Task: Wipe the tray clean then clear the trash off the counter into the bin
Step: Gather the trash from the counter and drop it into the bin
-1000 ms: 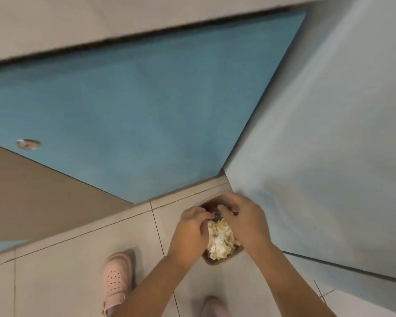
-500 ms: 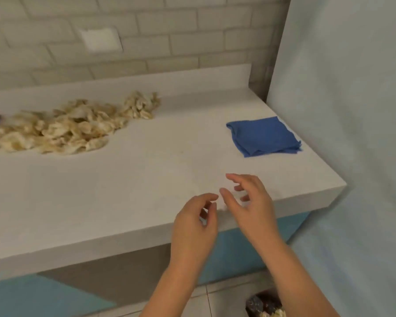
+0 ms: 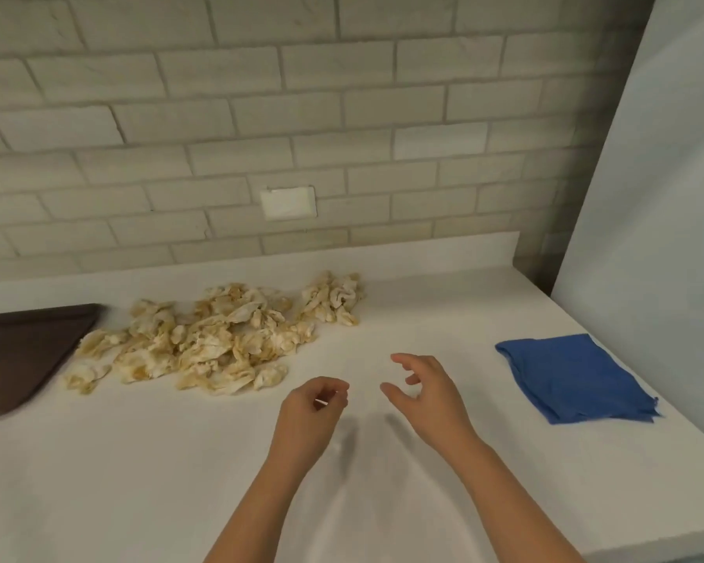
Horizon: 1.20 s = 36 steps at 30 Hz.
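A heap of crumpled, yellow-stained paper napkins (image 3: 216, 339) lies on the white counter (image 3: 139, 461), left of centre. The corner of a dark brown tray (image 3: 21, 351) shows at the left edge, beside the heap. My left hand (image 3: 309, 416) hovers over the counter with its fingers loosely curled and nothing in it. Just to its right, my right hand (image 3: 423, 392) has its fingers spread and is empty too. Both hands sit to the right of and nearer than the napkins. The bin is out of view.
A folded blue cloth (image 3: 574, 379) lies at the counter's right end. A pale brick wall with a white cover plate (image 3: 288, 203) backs the counter. A light blue panel (image 3: 659, 197) rises on the right.
My view has swung up from the floor bin, where both hands pressed napkins down, to the counter. Both hands have come up empty and moved forward over the counter.
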Motion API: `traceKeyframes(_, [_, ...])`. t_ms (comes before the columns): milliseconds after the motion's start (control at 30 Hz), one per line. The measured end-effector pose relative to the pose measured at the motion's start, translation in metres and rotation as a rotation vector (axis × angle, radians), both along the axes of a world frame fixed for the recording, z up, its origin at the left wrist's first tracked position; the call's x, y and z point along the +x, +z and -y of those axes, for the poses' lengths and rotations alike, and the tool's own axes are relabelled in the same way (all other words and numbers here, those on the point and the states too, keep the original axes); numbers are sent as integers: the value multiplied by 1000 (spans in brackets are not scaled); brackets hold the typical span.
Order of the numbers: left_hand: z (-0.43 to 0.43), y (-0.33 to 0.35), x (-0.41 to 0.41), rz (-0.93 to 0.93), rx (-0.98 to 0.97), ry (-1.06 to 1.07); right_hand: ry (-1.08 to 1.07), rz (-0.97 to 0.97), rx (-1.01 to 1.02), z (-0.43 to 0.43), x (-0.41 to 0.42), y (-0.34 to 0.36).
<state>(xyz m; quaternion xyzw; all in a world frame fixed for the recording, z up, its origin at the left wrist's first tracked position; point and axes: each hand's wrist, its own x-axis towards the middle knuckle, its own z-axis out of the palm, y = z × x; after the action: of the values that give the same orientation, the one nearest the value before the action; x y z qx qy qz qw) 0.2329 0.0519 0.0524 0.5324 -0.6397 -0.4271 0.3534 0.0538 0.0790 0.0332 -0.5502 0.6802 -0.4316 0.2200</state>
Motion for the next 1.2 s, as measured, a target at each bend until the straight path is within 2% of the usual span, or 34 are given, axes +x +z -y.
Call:
traceKeyframes(133, [64,-1,-1,84,-8,30,52,-81,56,54,-11,-3])
traceKeyframes(267, [133,2,-6,210,-56,59,155,-258,78,124,-23,-7])
traceKeyframes(467, [224,7,-22,605,-111,-3,310,-607,77,231,-23,-17])
traceKeyframes(633, [284,-3,-38,877,-143,-155,472,-797,232,290,-27,-40])
traceKeyframes(700, [301,-14,-45,921,-105,-253,470,-742,205,295,-33,-47])
traceKeyframes(767, [311,-25,-51,984,-51,-338,425,-678,72,292,-39,-55])
traceKeyframes(867, [317,-41,-58,1014,-15,-349,385,-649,-78,278,-49,-70])
traceKeyframes(1000, [319,-55,-52,866,-197,-184,313,-496,-186,259,-58,-74])
traceKeyframes(1133, [318,-51,-43,679,-218,-76,125,-113,-240,252,-67,-57])
traceKeyframes(1200, [319,-41,-42,579,-241,8,73,20,-238,254,-70,-42])
